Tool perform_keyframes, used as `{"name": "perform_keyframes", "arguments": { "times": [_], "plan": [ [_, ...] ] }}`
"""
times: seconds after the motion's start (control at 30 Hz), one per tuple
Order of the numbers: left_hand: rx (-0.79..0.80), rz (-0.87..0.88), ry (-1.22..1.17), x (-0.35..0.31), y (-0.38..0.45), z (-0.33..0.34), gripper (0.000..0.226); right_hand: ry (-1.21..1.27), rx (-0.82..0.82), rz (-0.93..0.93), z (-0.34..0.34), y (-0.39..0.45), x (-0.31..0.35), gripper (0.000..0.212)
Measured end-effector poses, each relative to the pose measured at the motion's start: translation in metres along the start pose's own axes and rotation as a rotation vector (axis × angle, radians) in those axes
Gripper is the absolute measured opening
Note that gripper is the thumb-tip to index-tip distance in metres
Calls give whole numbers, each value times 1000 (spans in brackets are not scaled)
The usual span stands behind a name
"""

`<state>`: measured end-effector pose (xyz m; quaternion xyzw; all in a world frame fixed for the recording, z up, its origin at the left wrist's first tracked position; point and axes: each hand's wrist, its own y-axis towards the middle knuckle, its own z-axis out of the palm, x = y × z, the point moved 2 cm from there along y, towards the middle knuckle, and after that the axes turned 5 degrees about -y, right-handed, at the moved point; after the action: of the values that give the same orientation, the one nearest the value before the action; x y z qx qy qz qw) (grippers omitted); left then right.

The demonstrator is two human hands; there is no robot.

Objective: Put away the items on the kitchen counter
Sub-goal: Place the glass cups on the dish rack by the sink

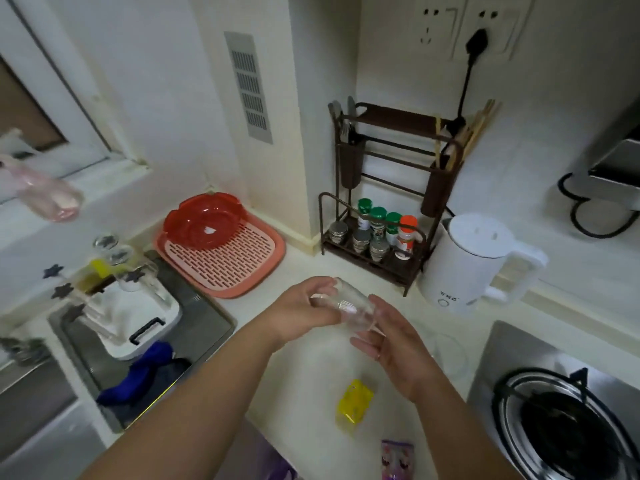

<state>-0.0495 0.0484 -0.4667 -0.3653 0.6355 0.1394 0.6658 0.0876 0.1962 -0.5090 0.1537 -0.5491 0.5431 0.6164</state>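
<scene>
Left hand [304,306] on glass [350,301], kettle [474,258] beyond

Bare bench [304,382] strip runs front edge to back wall between pink drain tray [228,268] and spice rack [375,237] — passable. Kettle [474,261], stove [564,424] block the right; yellow packet [355,405], purple packet [397,459] lie near the front.

White walls [166,81], window [31,109] left, double socket [474,27], grey vent [247,86], pale counter [304,386].
</scene>
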Motion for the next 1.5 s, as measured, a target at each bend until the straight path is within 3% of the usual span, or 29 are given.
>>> {"name": "perform_keyframes", "arguments": {
  "times": [0.17, 0.27, 0.33, 0.43, 0.57, 0.73, 0.93, 1.03, 1.37, 1.5],
  "plan": [
    [-187, -23, -250, 24, -40, -68, 80, -185, 96, -7, 94, 13, 14, 49],
    [-322, -61, -544, 32, -64, -98, 47, -403, 73, -87, 149, 24, 16, 35],
    [-356, -131, -843, 40, -77, -118, 33, -599, 42, -201, 191, 36, 13, 37],
    [-419, -212, -1129, 57, -85, -157, 55, -941, 82, -361, 260, 52, 10, 51],
    [-538, -217, -1186, 65, -93, -206, 38, -1305, 124, -476, 338, 71, 7, 64],
    [-537, -211, -1287, 80, -95, -252, 29, -1677, 245, -590, 410, 89, 7, 70],
    [-442, -236, -1314, 92, -90, -283, 28, -1814, 302, -547, 449, 113, -9, 58],
    [-424, -260, -1308, 99, -86, -293, 33, -1904, 324, -532, 461, 126, -21, 30],
    [-368, -358, -1373, 134, -83, -300, 44, -1927, 350, -465, 460, 145, -64, 44],
    [-477, -347, -1299, 140, -75, -297, 38, -1888, 353, -495, 453, 144, -67, 48]
  ]
}}
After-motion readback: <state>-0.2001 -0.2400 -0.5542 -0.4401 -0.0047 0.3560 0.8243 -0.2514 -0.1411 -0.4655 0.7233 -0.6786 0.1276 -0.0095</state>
